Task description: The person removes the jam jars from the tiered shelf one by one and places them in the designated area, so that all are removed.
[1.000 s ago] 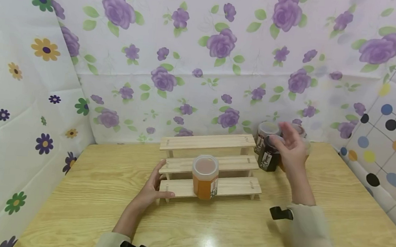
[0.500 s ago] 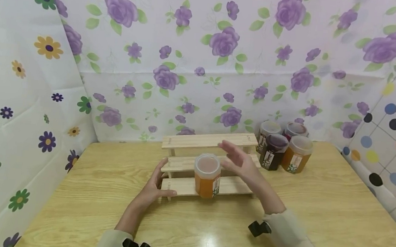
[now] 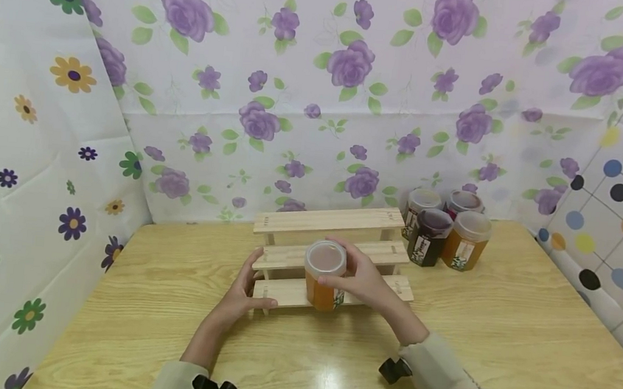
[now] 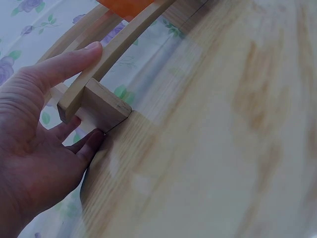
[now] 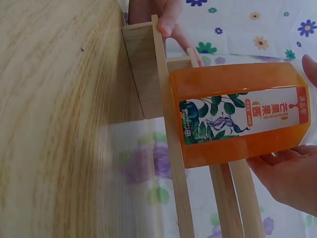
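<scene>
Gripped honey jar [image 3: 324, 276] w/ right hand [image 3: 360, 278] at bottom step's front edge; left hand [image 3: 240, 296] pinched stepped rack [image 3: 331, 220] end; open tabletop [image 3: 497, 343] in front.

- orange jar [image 3: 324, 279], pale translucent lid, white label with green leaves
- pale wood stepped shelf [image 3: 334, 254], yellowish wood-grain worktop [image 3: 498, 331]
- backdrop [image 3: 319, 97] at top of frame: white with purple roses
- dark and amber jars [image 3: 443, 232], centre right

The left hand [image 4: 34, 144] holds the wooden rack's [image 4: 94, 101] end on the table [image 4: 223, 148], thumb along its front slat.
</scene>
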Demonstrator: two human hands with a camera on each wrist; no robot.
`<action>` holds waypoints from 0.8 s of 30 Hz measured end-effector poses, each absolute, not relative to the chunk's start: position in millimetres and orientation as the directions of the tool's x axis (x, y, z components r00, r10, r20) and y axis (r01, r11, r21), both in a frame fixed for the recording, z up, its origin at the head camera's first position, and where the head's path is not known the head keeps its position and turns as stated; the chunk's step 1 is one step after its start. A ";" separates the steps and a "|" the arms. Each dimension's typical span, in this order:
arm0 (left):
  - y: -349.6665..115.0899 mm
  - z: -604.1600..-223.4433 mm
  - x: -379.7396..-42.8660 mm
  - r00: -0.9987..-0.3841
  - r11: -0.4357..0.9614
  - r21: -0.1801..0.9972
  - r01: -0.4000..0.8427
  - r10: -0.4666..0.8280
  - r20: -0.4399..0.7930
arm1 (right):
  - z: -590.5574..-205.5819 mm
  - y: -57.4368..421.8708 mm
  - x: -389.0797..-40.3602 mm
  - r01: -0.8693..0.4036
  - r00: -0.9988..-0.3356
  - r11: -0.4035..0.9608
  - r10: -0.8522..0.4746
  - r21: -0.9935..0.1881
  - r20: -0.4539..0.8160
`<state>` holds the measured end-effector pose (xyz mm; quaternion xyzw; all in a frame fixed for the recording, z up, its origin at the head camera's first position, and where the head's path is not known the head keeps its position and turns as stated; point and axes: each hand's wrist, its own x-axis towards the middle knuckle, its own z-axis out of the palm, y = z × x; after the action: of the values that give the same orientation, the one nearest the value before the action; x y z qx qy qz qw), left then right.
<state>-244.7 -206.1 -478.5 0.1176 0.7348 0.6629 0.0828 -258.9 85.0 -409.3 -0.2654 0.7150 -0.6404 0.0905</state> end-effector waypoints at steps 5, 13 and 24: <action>-206.1 -478.9 -244.9 -0.956 0.088 0.994 0.064 0.290 0.036 | -408.6 82.4 -256.4 -0.274 -0.861 0.056 -0.458 -0.960 0.219; -207.1 -478.3 -244.4 -0.958 0.102 0.993 0.063 0.284 0.032 | -407.3 78.7 -252.0 -0.297 -0.893 0.092 -0.380 -0.950 0.243; -207.7 -481.5 -246.0 -0.954 0.107 0.991 0.084 0.297 0.049 | -385.8 99.5 -253.2 -0.307 -0.925 0.098 -0.266 -0.947 0.273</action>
<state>-246.0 -207.7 -481.5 0.1288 0.7394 0.6558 0.0810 -253.2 99.5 -385.8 -0.1935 0.7407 -0.6432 -0.0161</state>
